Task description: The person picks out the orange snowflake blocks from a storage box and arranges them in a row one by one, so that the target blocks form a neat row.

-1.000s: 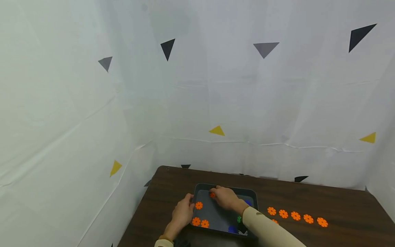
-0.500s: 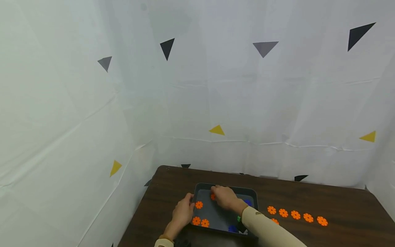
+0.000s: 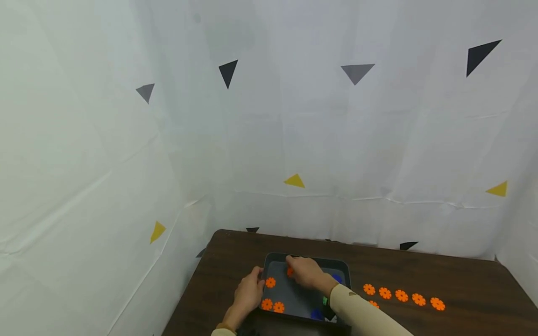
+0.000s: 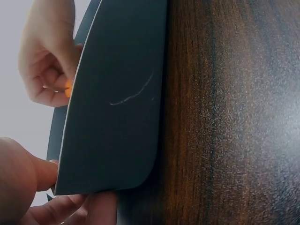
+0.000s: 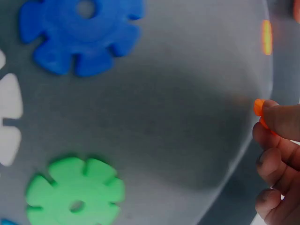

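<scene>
A dark grey rectangular tray (image 3: 294,295) lies on the wooden table, its left side gripped by my left hand (image 3: 249,291). In the left wrist view, that hand's thumb (image 4: 47,174) lies at the rim with fingers against the outer wall. Over the tray's far left part, my right hand (image 3: 307,271) pinches an orange notched flower disc (image 5: 258,108) between thumb and index finger. Three orange discs (image 3: 270,283) lie along the tray's left side. Toward the right are blue discs (image 5: 84,37), a green disc (image 5: 77,192) and a white disc (image 5: 9,98), partly hidden by my right arm in the head view.
To the right of the tray, several orange discs (image 3: 401,296) form a row on the table (image 3: 470,280). Another orange disc (image 3: 373,304) sits nearer me, partly covered by my right sleeve. A white curtain (image 3: 269,140) with printed triangles hangs behind the table.
The head view has tilted slightly. My right hand stays over the same part of the tray, its orange disc now more hidden behind the fingers. My left hand keeps its grip on the tray.
</scene>
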A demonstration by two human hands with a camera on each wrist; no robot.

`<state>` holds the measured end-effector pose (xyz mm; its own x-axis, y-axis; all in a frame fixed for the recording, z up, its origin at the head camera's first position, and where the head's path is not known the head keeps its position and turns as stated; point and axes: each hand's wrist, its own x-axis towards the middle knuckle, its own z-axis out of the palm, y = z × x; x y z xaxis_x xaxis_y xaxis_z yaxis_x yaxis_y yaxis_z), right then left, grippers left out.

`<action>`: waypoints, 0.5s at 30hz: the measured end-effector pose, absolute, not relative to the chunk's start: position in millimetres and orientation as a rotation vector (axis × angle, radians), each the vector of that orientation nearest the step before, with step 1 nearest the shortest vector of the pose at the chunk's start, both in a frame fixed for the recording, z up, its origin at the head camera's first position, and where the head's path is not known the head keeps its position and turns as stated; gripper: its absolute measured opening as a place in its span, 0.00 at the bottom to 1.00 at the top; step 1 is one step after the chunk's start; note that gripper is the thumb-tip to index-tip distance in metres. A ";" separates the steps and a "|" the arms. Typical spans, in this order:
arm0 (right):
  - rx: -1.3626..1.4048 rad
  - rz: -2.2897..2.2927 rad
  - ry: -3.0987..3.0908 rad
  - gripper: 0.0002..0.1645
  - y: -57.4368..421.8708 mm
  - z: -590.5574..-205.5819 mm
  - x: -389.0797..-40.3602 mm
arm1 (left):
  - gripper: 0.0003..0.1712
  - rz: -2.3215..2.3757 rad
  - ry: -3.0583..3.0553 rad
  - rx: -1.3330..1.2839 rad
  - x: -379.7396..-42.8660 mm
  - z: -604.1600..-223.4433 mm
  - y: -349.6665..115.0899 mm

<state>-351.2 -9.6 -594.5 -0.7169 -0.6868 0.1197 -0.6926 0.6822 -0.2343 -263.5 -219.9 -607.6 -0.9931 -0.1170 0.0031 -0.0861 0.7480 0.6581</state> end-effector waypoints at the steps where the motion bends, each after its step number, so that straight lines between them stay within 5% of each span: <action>1: 1.184 0.422 -2.849 0.14 -9.0 -593.5 -351.5 | 0.20 -1.093 -2.895 0.171 -263.5 -608.3 -219.4; 15: 1.232 0.519 -2.738 0.11 15.2 -558.5 -343.1 | 0.21 -1.092 -2.912 0.155 -264.1 -606.5 -218.8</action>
